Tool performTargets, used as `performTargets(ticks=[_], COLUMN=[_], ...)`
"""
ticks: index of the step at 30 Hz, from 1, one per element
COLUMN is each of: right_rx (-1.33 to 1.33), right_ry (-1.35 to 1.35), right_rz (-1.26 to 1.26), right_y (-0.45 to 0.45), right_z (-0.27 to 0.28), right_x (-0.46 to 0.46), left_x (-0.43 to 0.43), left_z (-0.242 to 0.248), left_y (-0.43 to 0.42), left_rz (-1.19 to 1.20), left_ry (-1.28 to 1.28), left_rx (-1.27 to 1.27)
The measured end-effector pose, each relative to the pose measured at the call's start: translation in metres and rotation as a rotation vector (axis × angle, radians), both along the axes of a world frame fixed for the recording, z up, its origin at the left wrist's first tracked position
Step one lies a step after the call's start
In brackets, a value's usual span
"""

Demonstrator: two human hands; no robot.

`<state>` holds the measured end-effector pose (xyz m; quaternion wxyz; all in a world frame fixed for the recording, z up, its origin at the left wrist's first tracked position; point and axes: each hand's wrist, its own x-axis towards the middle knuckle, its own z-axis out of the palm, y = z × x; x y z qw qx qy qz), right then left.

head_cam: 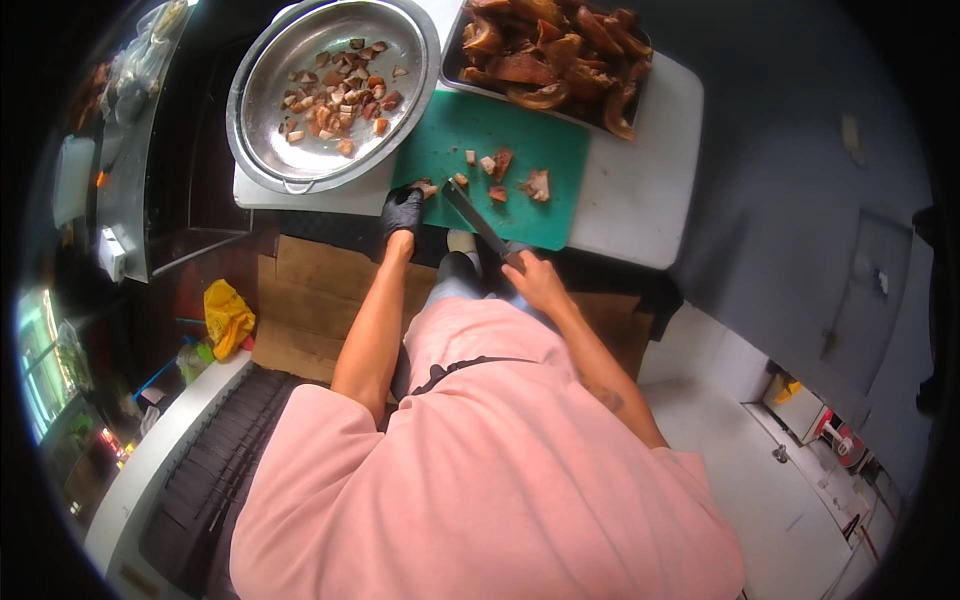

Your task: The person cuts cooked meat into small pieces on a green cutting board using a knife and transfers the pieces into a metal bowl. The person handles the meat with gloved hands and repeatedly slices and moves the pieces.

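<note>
My left hand point(403, 211), in a black glove, grips a piece of cooked meat point(425, 187) at the left edge of a green cutting board point(517, 124). In my bare right hand point(536, 279) is the handle of a knife point(477, 217). Its blade slants up and left over the board, the tip just right of the held meat. Several cut meat pieces point(537, 185) are scattered across the board beyond the blade. Up and left of the board, a round metal bowl point(259, 142) holds many small meat cubes point(339, 101).
A metal tray point(570, 116) heaped with large browned meat pieces point(525, 67) stands at the board's far right edge. All rest on a white table point(637, 202). Flattened cardboard point(322, 300) lies below its near side. A yellow plastic bag point(227, 319) is at left.
</note>
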<state>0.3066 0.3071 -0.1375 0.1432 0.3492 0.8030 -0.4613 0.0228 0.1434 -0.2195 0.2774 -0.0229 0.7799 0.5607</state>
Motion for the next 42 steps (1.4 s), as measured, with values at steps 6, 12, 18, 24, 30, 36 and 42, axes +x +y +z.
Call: performTargets(ticks=[6,12,18,24,30,36,42], right_rx=[0.064,0.04,0.241,0.08,0.153,0.094,0.116], right_ry=[0.134,0.193,-0.015,0.145,0.042,-0.014,0.084], right_rz=[-0.21,-0.269,-0.056,-0.124,-0.023,0.001,-0.246], right_y=[-0.011,-0.023,-0.025,-0.014,-0.018,-0.014,-0.003], right_z=[0.008,0.003,-0.01,0.009,-0.003,-0.018,0.016], right_x=[-0.023,-0.034,-0.051,-0.046,-0.054,-0.055,0.007], left_x=[0.034,0.05,0.041,0.025,0.02,0.022,0.041], left_z=[0.041,0.038,-0.034,-0.042,-0.023,-0.002,0.013], left_y=[0.033,0.053,0.045,0.034,0.033,0.033,0.056], left_rz=[-0.201,-0.143,0.017,0.097,0.073,0.076,-0.063], left_ry=[-0.026,-0.098,-0.018,0.06,0.033,0.108,0.282], left_rx=[-0.174,-0.224,-0.144,-0.13,-0.188,-0.135,-0.021])
